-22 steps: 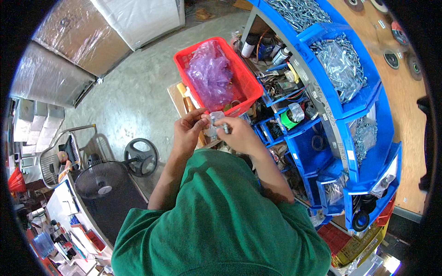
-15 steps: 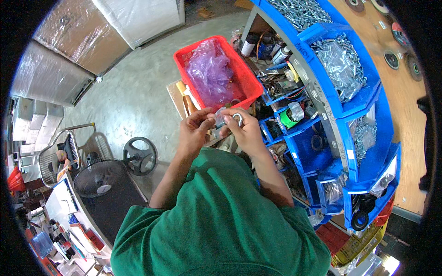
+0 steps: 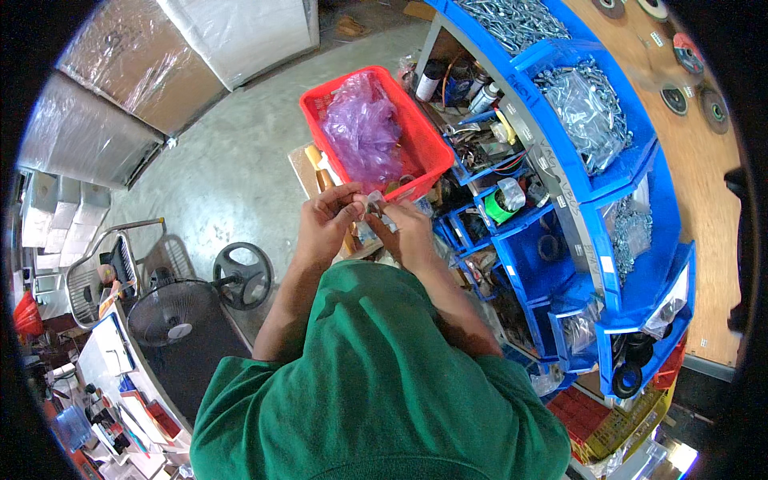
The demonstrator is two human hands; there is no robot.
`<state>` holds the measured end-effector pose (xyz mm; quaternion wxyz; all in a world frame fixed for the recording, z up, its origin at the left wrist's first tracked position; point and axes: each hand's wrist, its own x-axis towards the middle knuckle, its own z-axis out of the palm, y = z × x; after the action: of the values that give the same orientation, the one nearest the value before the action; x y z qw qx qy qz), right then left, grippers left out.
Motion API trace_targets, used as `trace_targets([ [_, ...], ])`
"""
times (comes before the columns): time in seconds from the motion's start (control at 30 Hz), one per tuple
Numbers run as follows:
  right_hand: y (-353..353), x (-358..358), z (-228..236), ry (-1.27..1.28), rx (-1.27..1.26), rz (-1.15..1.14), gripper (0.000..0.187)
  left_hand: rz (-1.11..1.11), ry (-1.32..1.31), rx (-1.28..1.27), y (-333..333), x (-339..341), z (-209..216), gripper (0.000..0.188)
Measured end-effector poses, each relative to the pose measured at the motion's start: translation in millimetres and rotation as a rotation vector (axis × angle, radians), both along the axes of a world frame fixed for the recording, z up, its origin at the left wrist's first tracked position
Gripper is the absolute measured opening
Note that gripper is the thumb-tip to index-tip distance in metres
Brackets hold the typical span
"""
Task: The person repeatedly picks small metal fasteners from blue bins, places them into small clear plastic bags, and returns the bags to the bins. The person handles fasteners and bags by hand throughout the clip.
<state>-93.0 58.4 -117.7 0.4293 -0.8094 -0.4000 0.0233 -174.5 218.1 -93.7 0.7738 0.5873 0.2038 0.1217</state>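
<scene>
My left hand is closed, pinching the edge of a small clear plastic bag between thumb and fingertips. My right hand is closed at the other side of the bag, its fingertips meeting those of the left. A small dark bit shows between the fingertips, too small to name. Both hands are held just short of a red plastic basket, in which a crumpled purple plastic bag lies.
To the right, blue bins hold screws and bolts. A green-wrapped roll stands in a lower bin. At the left are a black fan and a steering wheel. Wrapped boxes line the far left.
Both hands have shifted slightly left. The curved metal piece seen at my right fingers earlier no longer shows. My right fingers have come closer to the left ones at the bag.
</scene>
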Motion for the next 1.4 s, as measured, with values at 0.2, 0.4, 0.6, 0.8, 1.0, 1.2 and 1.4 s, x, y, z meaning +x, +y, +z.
trace_targets([
  [0.2, -4, -3, 56, -0.201, -0.522, 0.113, 0.034, -0.036, 0.038, 0.122, 2, -4, -6, 0.030],
  [0.4, -13, -3, 97, -0.260, -0.640, 0.176, 0.028, -0.132, 0.021, 0.224, 1, -6, 14, 0.030],
  [0.6, -21, 23, 104, -0.623, -0.639, 0.368, 0.023, -0.319, 0.050, 0.439, 4, -2, 47, 0.029],
  [0.8, -29, 33, 103, -0.470, -0.353, 0.517, 0.023, -0.344, 0.004, 0.563, 16, 2, 53, 0.029],
  [1.0, -57, 80, 152, -0.223, -0.206, 0.386, 0.018, -0.093, -0.097, 0.224, 22, 13, 55, 0.032],
  [1.2, -123, 169, 215, -0.066, 0.138, -0.253, 0.011, -0.066, -0.015, 0.068, 19, 10, 13, 0.032],
  [1.4, -138, 245, 236, -0.081, 0.490, -0.393, 0.013, -0.271, 0.096, 0.014, -9, -5, -2, 0.027],
])
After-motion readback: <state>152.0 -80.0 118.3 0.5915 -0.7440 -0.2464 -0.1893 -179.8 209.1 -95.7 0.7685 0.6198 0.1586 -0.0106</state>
